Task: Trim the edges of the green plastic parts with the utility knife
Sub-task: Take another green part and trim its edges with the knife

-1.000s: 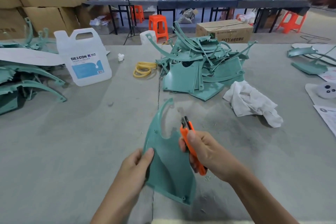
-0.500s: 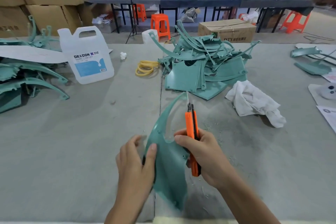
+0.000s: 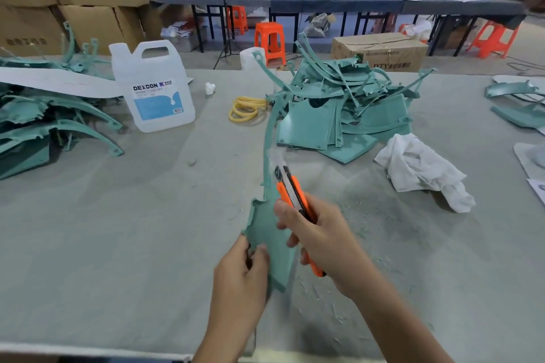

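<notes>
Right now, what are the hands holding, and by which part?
Left hand grips the green plastic part by its wide lower end; right hand grips the utility knife by its orange handle.

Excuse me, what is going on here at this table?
A person is trimming a flat green plastic part with a long curved arm. The left hand holds its lower end upright over the grey table, and the right hand grips an orange utility knife, blade out, at the arm's edge. Thin green shavings lie on the table. A pile of similar green parts waits behind, beside a crumpled white cloth.
</notes>
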